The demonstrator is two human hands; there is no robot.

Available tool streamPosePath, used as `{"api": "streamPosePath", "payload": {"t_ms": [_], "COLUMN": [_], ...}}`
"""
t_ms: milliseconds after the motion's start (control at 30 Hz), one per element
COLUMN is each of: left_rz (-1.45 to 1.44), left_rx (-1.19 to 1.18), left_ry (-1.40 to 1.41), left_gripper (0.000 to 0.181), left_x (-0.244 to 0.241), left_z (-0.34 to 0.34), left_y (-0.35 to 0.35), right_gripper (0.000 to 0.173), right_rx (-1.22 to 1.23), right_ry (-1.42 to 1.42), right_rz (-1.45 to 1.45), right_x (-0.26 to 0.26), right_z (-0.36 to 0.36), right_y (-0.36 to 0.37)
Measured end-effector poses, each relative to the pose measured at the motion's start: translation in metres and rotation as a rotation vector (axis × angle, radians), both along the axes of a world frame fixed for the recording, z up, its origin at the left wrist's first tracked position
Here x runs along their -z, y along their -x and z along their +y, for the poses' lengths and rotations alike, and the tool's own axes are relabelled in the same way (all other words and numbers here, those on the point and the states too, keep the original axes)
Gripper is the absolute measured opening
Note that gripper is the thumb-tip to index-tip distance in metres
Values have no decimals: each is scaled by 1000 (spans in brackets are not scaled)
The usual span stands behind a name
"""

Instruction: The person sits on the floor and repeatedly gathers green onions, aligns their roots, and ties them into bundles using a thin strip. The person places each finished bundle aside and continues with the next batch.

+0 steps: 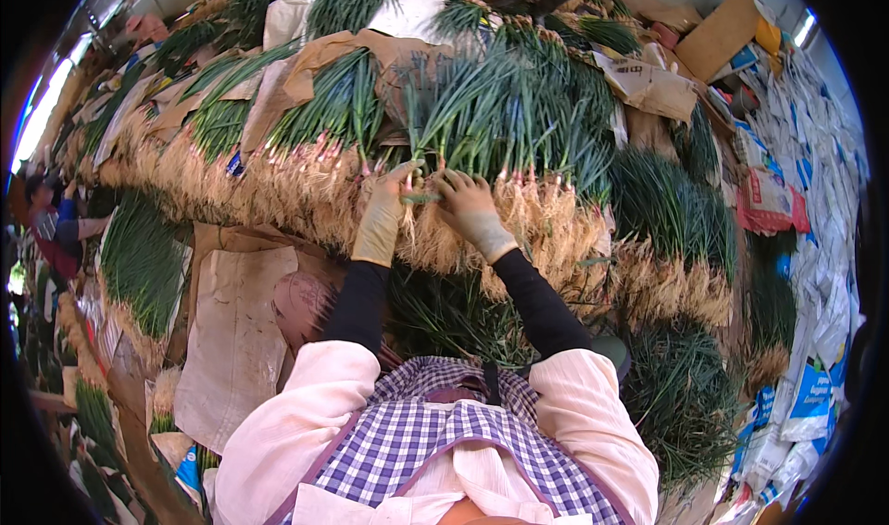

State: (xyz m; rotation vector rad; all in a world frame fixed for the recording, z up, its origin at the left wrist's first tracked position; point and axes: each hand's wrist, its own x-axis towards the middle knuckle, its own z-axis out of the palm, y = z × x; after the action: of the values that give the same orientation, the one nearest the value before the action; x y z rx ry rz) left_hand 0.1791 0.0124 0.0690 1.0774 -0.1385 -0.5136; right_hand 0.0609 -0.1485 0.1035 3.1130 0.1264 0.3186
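Note:
A long row of spring onions [528,115] lies before me, green leaves pointing away and pale stringy roots [312,185] towards me. My left hand [386,209], in a pale work glove, grips a spring onion stalk [417,151] near its base. Close on its right is my right hand [474,209], gloved too, with bent fingers at the root ends of the row. A short green leaf piece [421,197] spans the gap between both hands. Whether the right fingers pinch anything is hidden.
Loose green leaves [451,310] are heaped below the row, with another pile [684,393] at right. A worn pale sack [233,344] lies at left near a separate bundle [142,261]. Plastic bags [819,247] fill the right side. Another person [59,226] is at far left.

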Motion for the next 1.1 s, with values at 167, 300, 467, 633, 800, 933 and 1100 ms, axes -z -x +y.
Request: {"api": "streamPosePath", "payload": {"t_ms": [167, 300, 467, 633, 800, 933, 1100], "left_rz": [109, 446, 545, 705, 459, 381, 355], "left_rx": [305, 227, 315, 492, 356, 377, 109], "left_ry": [368, 452, 618, 809, 603, 663, 389], "left_gripper": [28, 31, 29, 30, 25, 24, 15], "left_x": [18, 38, 32, 58, 84, 34, 54], "left_z": [37, 35, 42, 74, 94, 83, 92], "left_y": [34, 87, 136, 147, 145, 162, 114], "right_gripper": [50, 32, 28, 29, 13, 16, 69], "right_rx": [26, 151, 225, 81, 444, 737, 300], "right_ry": [-205, -216, -1458, -2329, -2018, -2402, -970], "right_rz": [-92, 16, 53, 283, 303, 47, 585], "right_x": [50, -2, 13, 37, 37, 82, 131], "right_z": [-77, -54, 23, 95, 124, 106, 81], "right_y": [67, 82, 86, 60, 55, 46, 125]}}
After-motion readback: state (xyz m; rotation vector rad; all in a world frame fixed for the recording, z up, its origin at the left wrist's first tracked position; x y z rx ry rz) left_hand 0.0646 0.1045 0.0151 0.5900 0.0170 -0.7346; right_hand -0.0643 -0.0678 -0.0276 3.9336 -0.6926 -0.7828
